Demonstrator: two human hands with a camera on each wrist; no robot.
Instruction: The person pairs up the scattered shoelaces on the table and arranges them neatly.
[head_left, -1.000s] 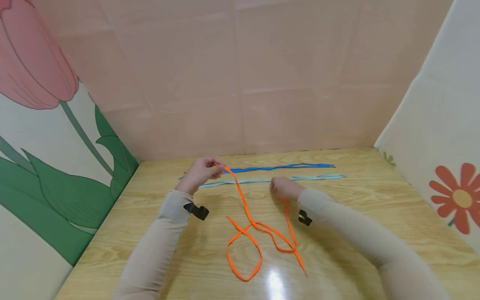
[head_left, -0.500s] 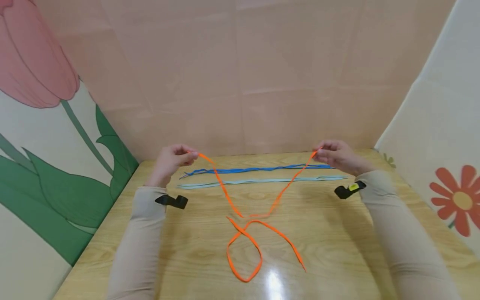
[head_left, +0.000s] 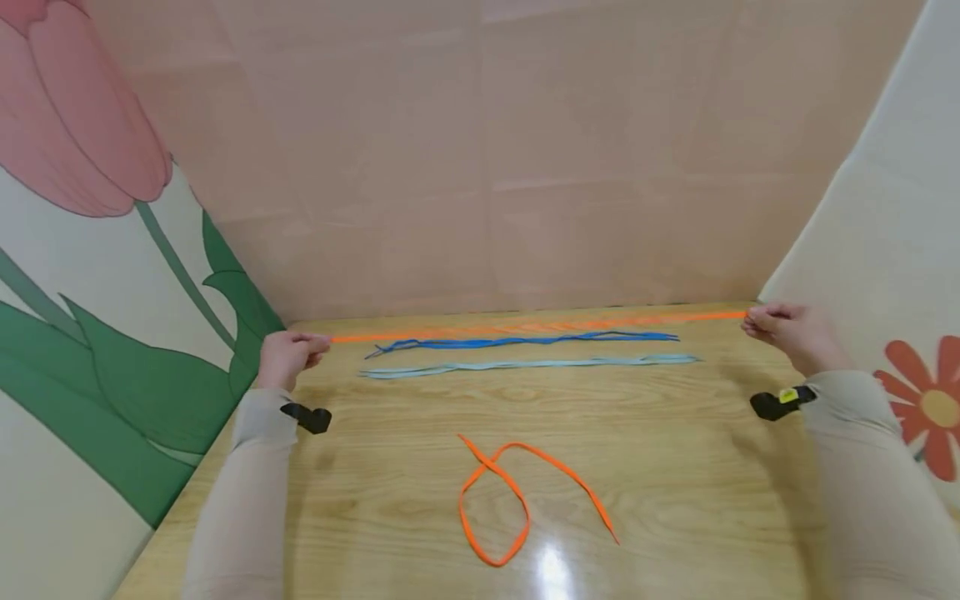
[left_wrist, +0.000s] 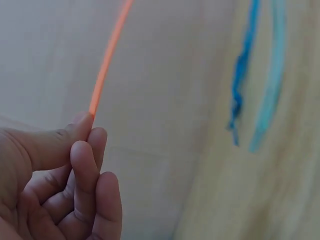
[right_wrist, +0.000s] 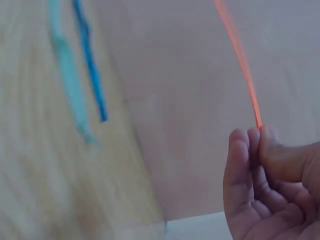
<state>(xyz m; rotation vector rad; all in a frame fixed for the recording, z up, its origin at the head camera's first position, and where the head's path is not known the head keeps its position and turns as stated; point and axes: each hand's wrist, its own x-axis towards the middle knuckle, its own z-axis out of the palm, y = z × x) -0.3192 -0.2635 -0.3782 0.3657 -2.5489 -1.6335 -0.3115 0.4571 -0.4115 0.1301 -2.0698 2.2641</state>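
An orange shoelace is stretched nearly straight between both hands, above the far part of the table; its middle is blurred. My left hand pinches one end between thumb and fingers, as the left wrist view also shows with the orange lace. At the right, my right hand pinches the other end, and the lace runs up from the fingertips in the right wrist view. A second orange shoelace lies on the table nearer the front, crossing itself in a loop with one end trailing right.
Blue laces lie lengthwise along the back of the wooden table. Just in front of them, light teal laces lie roughly parallel. A pink cloth wall rises behind the table, with flower-printed sheets at both sides.
Both hands have moved apart to the sides, lifting one orange shoelace off the other and drawing it from a slack V into a taut line. The second orange shoelace stays put.
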